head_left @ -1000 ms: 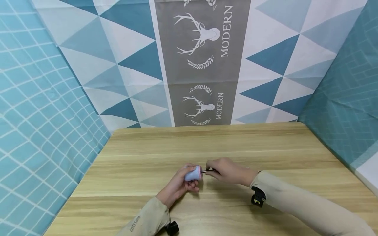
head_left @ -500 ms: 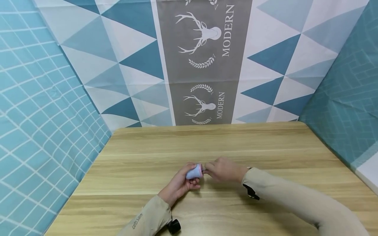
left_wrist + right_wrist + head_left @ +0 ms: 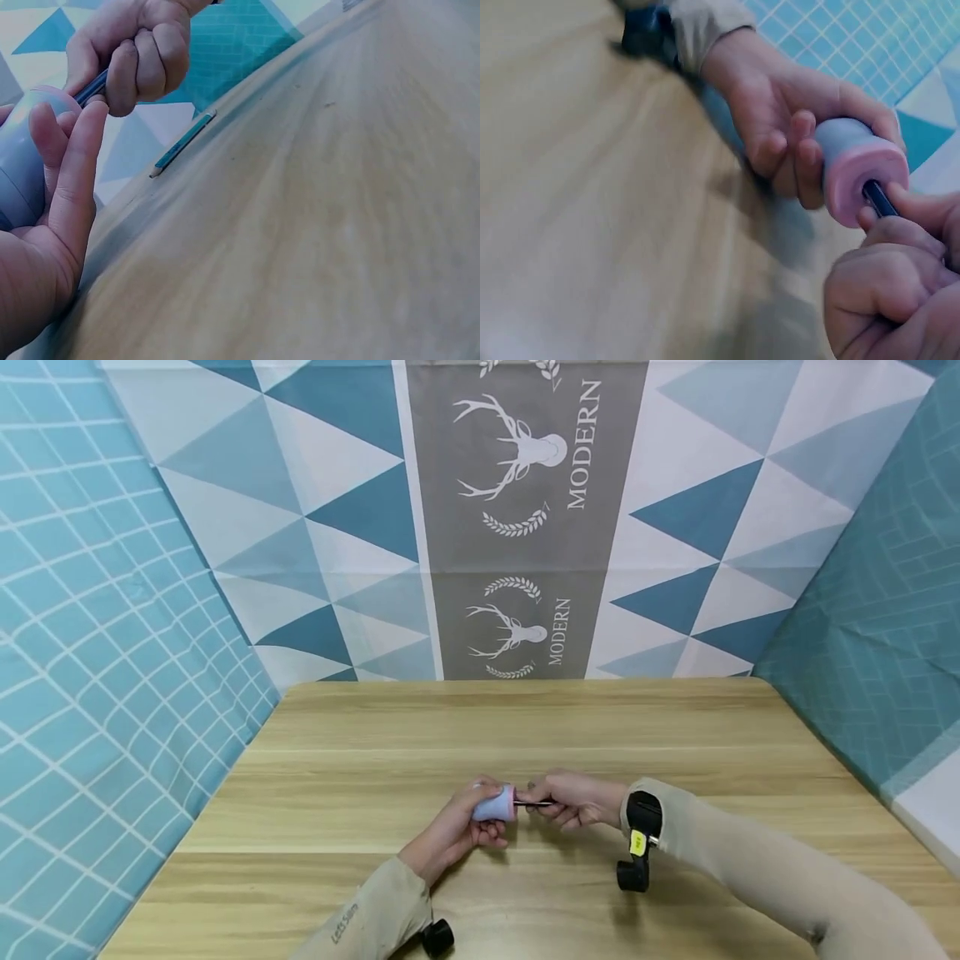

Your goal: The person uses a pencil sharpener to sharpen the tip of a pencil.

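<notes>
My left hand [image 3: 456,828] grips a pale blue pencil sharpener [image 3: 491,806] with a pink end that faces right. Its thumb lies along the top, and in the left wrist view two fingers extend beside the blue body. My right hand [image 3: 579,797] pinches a dark pencil [image 3: 880,198] close to that pink end. The pencil's front enters the round hole in the pink face, so its tip is hidden. In the left wrist view, the right hand's other fingers [image 3: 154,64] are curled into the palm. Both hands are above the middle of the wooden table [image 3: 337,827].
A teal pencil [image 3: 184,142] lies on the table beyond the hands in the left wrist view. Black wrist cameras hang from both sleeves, the right one [image 3: 636,860] low over the tabletop. A patterned cloth wall [image 3: 525,527] rises behind the table's far edge.
My right hand has turned about the pencil, first one way and then back, and its wrist camera has swung outward. The left hand keeps the sharpener nearly still.
</notes>
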Demonstrator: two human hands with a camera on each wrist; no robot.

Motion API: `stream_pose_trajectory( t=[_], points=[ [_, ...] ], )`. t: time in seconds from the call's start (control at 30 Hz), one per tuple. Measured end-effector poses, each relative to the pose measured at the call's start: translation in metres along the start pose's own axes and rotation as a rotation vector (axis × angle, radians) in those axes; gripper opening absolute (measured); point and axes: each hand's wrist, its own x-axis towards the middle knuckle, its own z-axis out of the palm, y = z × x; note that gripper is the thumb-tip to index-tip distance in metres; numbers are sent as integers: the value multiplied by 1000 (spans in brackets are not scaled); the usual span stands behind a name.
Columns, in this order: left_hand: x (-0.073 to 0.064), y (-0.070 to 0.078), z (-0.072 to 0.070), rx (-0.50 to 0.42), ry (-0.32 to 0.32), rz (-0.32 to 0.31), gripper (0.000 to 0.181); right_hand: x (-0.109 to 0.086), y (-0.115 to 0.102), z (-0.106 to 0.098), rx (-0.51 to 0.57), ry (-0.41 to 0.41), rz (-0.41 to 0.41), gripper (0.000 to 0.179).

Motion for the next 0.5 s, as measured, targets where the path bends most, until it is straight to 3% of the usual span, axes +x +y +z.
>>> stream_pose_trajectory(
  t=[0.03, 0.1, 0.2, 0.27, 0.33, 0.4, 0.5],
  points=[
    [0, 0, 0, -3, -1, -1, 21, -1, 0, 0, -60, 12, -54, 29],
    [1, 0, 0, -14, -5, -6, 21, -4, 1, -1, -290, 43, -234, 27],
    [2, 0, 1, -40, -16, -19, 19, -10, 1, -3, -820, 126, -596, 17],
    [2, -1, 1, -63, -31, -27, 17, -13, 3, -6, -1218, 224, -863, 12],
    [2, -1, 2, -85, -38, -28, 15, -13, 5, -9, -1552, 320, -1071, 12],
    [2, -1, 2, -96, -37, -25, 14, -11, 8, -13, -1807, 399, -1210, 13],
    [2, -3, 2, -88, -16, -17, 14, -3, 15, -17, -1964, 432, -1289, 14]
  ],
)
